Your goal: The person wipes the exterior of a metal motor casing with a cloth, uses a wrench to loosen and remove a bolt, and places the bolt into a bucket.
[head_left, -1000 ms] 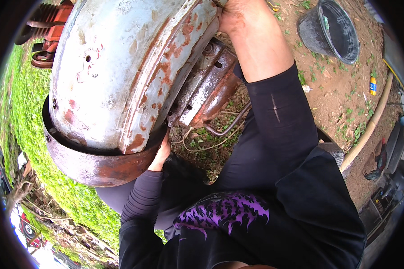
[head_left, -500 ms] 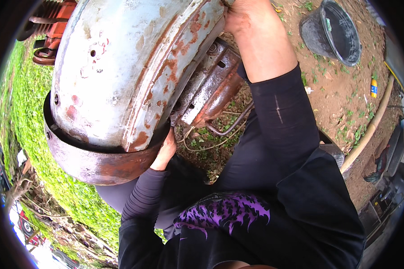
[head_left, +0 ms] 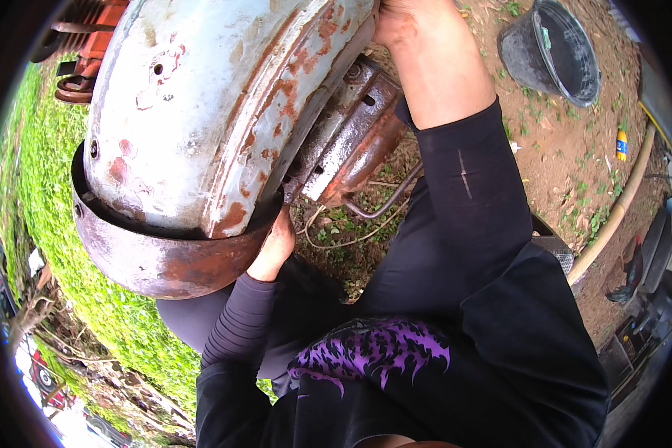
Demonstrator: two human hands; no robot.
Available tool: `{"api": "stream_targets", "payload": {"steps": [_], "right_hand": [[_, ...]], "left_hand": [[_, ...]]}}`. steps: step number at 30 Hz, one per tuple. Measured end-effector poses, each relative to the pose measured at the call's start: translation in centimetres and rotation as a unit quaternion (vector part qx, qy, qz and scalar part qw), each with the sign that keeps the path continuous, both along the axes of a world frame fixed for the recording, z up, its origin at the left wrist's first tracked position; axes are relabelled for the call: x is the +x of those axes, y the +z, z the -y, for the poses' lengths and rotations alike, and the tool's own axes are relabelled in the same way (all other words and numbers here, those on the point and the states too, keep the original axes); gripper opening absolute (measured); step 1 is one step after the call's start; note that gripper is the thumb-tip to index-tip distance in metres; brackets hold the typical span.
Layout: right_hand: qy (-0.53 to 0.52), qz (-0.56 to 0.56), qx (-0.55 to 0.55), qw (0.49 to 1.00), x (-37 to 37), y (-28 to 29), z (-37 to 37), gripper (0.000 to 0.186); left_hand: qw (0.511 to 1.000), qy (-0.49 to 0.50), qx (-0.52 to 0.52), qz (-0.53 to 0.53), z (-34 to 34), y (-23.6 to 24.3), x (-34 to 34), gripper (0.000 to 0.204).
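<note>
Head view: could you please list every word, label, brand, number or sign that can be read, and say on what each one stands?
No text can be read.
Bottle: yellow and blue, but too small to read any label.
Shirt: jagged purple print; no words can be made out.
Grey panel: rust and red marks, no readable lettering.
Rusty band: no lettering visible.

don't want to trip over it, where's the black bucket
In the head view, the black bucket is at upper right on the dirt, just right of the right forearm, up and left of the yellow bottle.
</note>
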State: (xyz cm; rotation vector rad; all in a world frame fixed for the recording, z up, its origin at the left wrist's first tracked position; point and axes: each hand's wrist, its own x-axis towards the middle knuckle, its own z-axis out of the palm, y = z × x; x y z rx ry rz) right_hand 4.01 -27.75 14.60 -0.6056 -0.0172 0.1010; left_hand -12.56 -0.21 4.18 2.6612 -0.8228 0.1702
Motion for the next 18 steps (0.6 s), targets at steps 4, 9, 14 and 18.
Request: {"api": "stream_targets", "payload": {"steps": [4,9,14,18], "right_hand": [[-0.015,-0.005,-0.005,1.0,0.1,-0.1,-0.3,0.02],[-0.029,-0.011,-0.015,0.999,-0.2,0.4,0.2,0.02],[-0.013,-0.006,-0.017,1.0,0.1,0.0,-0.3,0.024],[-0.01,-0.008,-0.04,0.999,0.3,-0.4,0.1,0.03]], "left_hand": [[0.992,0.063,0.019,-0.108,-0.4,0.2,0.0,0.062],[0.993,0.047,0.048,-0.097,-1.1,-0.3,-0.1,0.06],[0.998,0.026,0.053,-0.034,-0.9,-0.4,-0.9,0.063],[0.868,-0.116,0.434,0.21,-0.1,1.7,0.2,0.052]]}}
